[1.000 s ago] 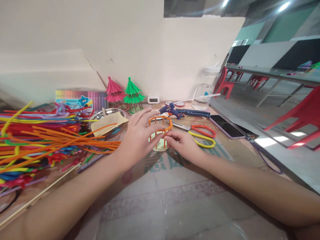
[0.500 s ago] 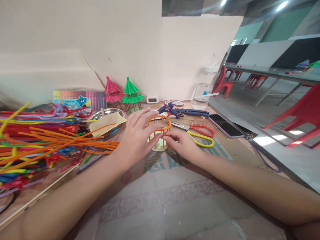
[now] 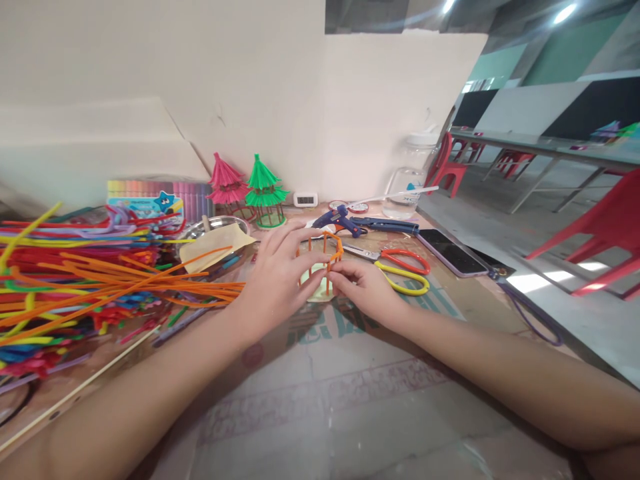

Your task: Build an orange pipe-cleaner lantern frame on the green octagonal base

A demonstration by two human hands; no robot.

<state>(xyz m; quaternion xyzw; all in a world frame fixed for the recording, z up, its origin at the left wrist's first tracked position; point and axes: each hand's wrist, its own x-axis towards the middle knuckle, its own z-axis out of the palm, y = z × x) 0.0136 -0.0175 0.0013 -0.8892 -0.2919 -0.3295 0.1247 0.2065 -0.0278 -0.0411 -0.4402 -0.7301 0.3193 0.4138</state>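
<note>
A small cage-like frame of orange pipe cleaners (image 3: 339, 248) stands upright on a pale flat base (image 3: 320, 294) at the middle of the table. My left hand (image 3: 280, 270) curves round its left side, thumb and index finger closing at the front post while the other fingers arch over the top ring. From the right, my right hand (image 3: 367, 287) pinches the same front post between thumb and forefinger. Much of the frame's left part is hidden behind my left hand. Beside my right hand lie scissors (image 3: 407, 279) with red and yellow handles.
Pipe cleaners (image 3: 100, 280) in many colours heap at the left, by a metal bowl (image 3: 230, 223). Pink (image 3: 227, 180) and green (image 3: 263, 183) tiered models stand behind. A blue glue gun (image 3: 337, 220), pliers-like tool (image 3: 387, 225), phone (image 3: 453, 252) and clear bottle (image 3: 407, 177) lie or stand right.
My left hand has moved slightly lower over the frame, covering more of its top ring. My right hand keeps its pinch in nearly the same place.
</note>
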